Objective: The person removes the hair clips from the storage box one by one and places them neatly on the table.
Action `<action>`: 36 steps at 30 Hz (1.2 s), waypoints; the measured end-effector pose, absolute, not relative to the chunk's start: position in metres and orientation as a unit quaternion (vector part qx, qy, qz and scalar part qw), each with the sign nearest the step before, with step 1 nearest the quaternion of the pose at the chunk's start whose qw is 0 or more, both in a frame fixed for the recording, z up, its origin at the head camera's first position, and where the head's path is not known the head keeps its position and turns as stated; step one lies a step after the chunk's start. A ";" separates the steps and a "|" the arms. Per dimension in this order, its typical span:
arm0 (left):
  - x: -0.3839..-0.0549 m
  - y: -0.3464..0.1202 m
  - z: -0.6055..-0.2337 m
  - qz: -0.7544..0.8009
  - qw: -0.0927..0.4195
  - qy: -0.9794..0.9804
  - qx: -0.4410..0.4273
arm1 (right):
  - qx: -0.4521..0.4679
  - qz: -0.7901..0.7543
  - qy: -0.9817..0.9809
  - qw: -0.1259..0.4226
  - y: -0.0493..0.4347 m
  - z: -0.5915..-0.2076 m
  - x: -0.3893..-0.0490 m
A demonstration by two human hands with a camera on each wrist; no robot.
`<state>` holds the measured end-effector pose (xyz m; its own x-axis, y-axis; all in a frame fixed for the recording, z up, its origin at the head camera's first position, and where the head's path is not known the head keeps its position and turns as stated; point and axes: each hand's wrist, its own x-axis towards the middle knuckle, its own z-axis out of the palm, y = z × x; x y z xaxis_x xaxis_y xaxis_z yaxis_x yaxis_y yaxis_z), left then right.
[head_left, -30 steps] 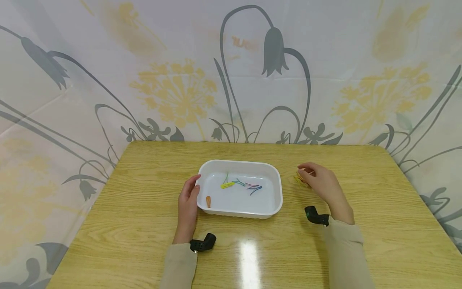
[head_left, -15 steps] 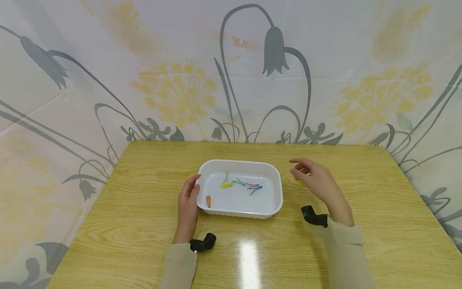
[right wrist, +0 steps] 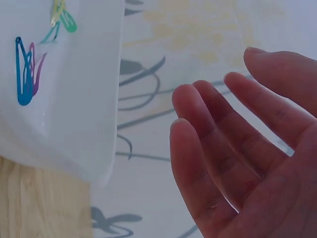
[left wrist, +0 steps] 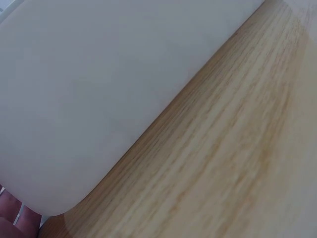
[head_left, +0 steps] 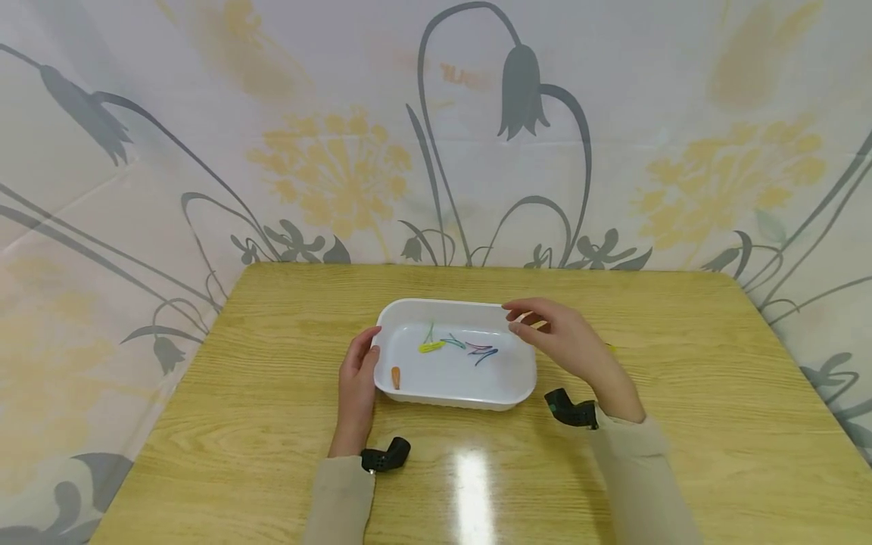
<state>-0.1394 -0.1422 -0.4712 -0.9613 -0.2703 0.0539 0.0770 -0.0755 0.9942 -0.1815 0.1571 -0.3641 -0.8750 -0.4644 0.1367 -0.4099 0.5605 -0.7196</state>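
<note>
A white plastic basin sits on the table with several snap hair clips inside. A yellow clip, green ones and an orange clip lie in it, along with a blue clip overlapping a purple one. My left hand grips the basin's left side, its fingers at the rim; the left wrist view shows only some fingers by the basin wall. Over the basin's right rim is my right hand, fingers apart and loosely bent, with nothing between them in the right wrist view.
Beyond the right hand, a bit of yellow shows on the wooden table, mostly hidden by the wrist. A flower-patterned cloth hangs behind the table and along its sides.
My right hand has left the yellow clips on the table and moved left to the basin's right rim, its fingers spreading. The left hand stays at the basin, whose clips look unchanged.
</note>
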 end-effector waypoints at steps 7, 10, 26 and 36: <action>-0.139 -0.143 -0.471 -0.729 0.119 -0.671 0.067 | -0.314 -0.372 0.872 0.052 0.140 -0.353 -0.186; -0.139 -0.143 -0.470 -0.726 0.120 -0.674 0.070 | -0.339 -0.347 0.872 0.067 0.132 -0.351 -0.191; -0.139 -0.142 -0.468 -0.720 0.124 -0.679 0.073 | -0.421 -0.222 0.854 0.209 0.088 -0.353 -0.225; -0.140 -0.142 -0.470 -0.725 0.117 -0.675 0.074 | -0.444 -0.186 0.839 0.255 0.049 -0.373 -0.237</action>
<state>-0.1396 -0.1416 -0.4697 -0.9616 -0.2696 0.0511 0.0701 -0.0615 0.9956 -0.2374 0.0490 -0.3732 -0.4764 -0.8393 -0.2620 -0.6492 0.5367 -0.5389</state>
